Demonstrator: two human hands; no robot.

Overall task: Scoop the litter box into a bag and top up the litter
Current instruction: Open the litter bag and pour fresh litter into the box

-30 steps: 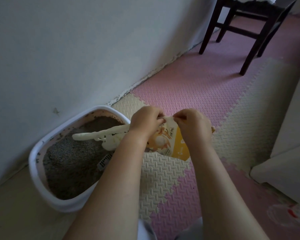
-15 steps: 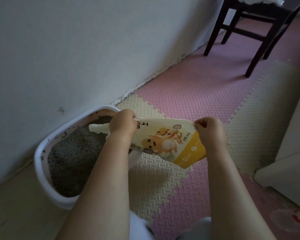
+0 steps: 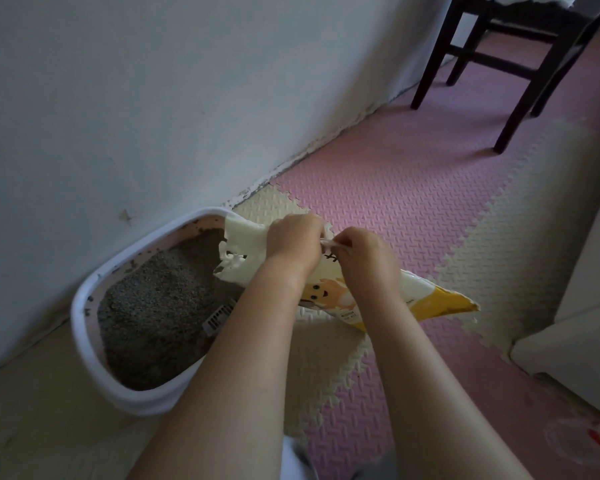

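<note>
While the head camera looked down on the job, the left hand [image 3: 293,242] and the right hand [image 3: 364,261] sat almost knuckle to knuckle on the upper edge of a cat-litter bag [image 3: 245,249]. Each had its fingers curled tight, pinching the film. Hands set that near one another on a single edge suggested a tearing or prising grip, meant to widen the mouth rather than to carry the load.

The bag, white with a cartoon animal and a yellow base, hung in the air on a slant. Its ragged white end reached over the right-hand side of the litter box [image 3: 82,306], while its yellow corner pointed away over the foam mat [image 3: 413,174]. That slant put the torn end where any spill would likely fall inside the box, not on the floor. No grains could be seen leaving the bag.

The box stood on the floor against the wall [image 3: 153,98], holding a bed of grey litter [image 3: 153,299]. A slotted scoop [image 3: 219,317] lay in it at the right side, partly hidden behind the left forearm and free of both hands. With the scoop laid down and the fresh bag in hand, the work appeared to have reached the top-up stage. A dark wooden chair [image 3: 499,62] stood well apart, farther along the wall.
</note>
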